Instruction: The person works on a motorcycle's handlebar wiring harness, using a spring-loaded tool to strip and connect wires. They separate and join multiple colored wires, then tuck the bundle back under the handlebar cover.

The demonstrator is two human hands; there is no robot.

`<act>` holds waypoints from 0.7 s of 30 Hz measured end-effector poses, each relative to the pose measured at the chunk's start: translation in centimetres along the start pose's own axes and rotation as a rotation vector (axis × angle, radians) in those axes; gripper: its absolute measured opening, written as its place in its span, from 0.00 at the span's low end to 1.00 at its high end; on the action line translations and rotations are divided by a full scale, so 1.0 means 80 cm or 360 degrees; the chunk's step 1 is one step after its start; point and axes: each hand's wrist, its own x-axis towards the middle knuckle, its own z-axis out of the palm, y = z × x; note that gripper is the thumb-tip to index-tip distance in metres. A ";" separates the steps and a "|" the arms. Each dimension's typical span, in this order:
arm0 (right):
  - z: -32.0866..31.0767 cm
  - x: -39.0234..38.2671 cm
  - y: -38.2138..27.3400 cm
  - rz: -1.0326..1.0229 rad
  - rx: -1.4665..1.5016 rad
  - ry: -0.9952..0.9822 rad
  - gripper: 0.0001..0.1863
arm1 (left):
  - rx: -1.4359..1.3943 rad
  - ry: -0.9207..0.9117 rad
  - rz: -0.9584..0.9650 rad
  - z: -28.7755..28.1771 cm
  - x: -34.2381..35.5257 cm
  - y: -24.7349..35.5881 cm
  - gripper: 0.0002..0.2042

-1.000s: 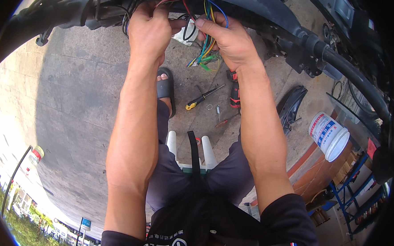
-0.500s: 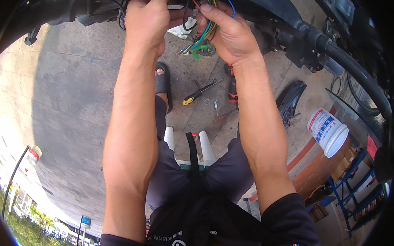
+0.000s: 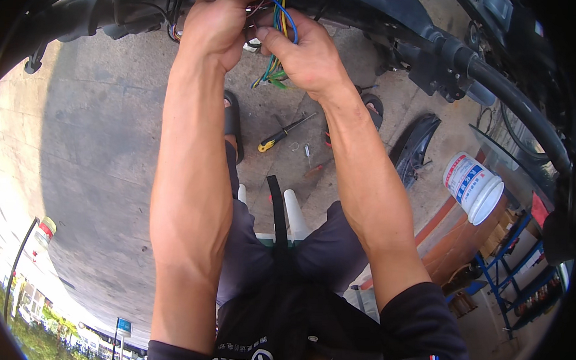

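At the top of the head view, both hands work just below a dark vehicle body (image 3: 368, 8). My right hand (image 3: 307, 56) is closed with thumb and fingers around a bundle of coloured wires (image 3: 270, 67) in yellow, green and blue. A blue wire (image 3: 292, 24) loops over its fingers, and the cut-looking lower ends hang beside a green piece (image 3: 277, 83). My left hand (image 3: 216, 27) is closed in a pinch close by, its fingertips partly hidden under the body. Thin reddish wires run near those fingertips, but what they pinch is unclear.
On the ground lie a yellow-black screwdriver (image 3: 284, 134), a small spring-like part (image 3: 307, 152) and a dark curved panel (image 3: 415, 147). A white bucket (image 3: 473, 186) and a blue rack (image 3: 508, 270) stand right. A thick black tube (image 3: 523, 104) crosses the upper right.
My right hand has shifted left with the wires, closer to my left hand. The blue wire now bends down over the right fingers. The view has shifted slightly; another sandal shows at right.
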 end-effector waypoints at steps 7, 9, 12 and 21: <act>-0.002 -0.005 0.009 -0.0035 0.0486 0.0019 0.11 | 0.0139 -0.0111 0.0021 0.031 -0.003 -0.009 0.09; -0.007 -0.008 0.014 -0.0017 0.0630 0.0019 0.11 | 0.0524 0.0000 0.0015 0.044 -0.012 -0.009 0.12; -0.023 -0.014 0.021 -0.0011 0.0930 -0.0073 0.16 | 0.0957 -0.0097 0.0377 0.065 -0.024 -0.014 0.15; -0.059 -0.021 0.034 0.0003 0.1193 -0.0188 0.24 | 0.1034 0.0141 0.0801 0.103 -0.033 -0.040 0.15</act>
